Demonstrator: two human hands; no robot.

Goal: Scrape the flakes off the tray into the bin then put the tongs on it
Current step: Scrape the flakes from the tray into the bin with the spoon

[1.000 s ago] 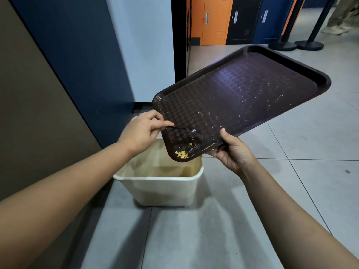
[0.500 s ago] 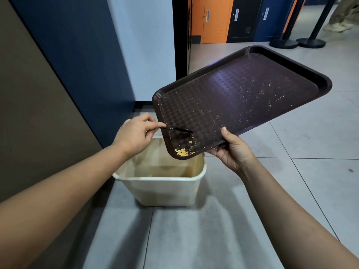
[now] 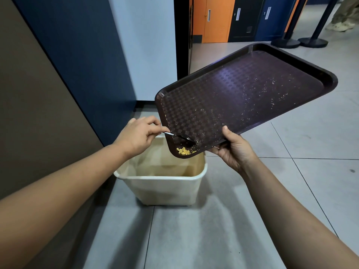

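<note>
A dark brown tray (image 3: 242, 94) is tilted with its lower left corner over a cream plastic bin (image 3: 161, 189) on the floor. My right hand (image 3: 234, 150) grips the tray's near edge from below, thumb on top. My left hand (image 3: 138, 134) pinches thin dark tongs (image 3: 179, 137), whose tip rests on the tray just above a small pile of yellow flakes (image 3: 183, 151) gathered in the low corner. Fine crumbs are scattered across the tray's surface. The bin's inside looks stained and holds little that I can make out.
A dark blue wall panel (image 3: 77, 55) and brown panel stand close on the left. Grey floor tiles spread to the right. Orange, black and blue lockers (image 3: 239, 18) line the back, with two barrier post bases (image 3: 299, 42) and a person's shoes at the far right.
My left hand has drawn the tongs' tip down the tray toward the corner flakes. The tray has stayed tilted over the bin in my right hand.
</note>
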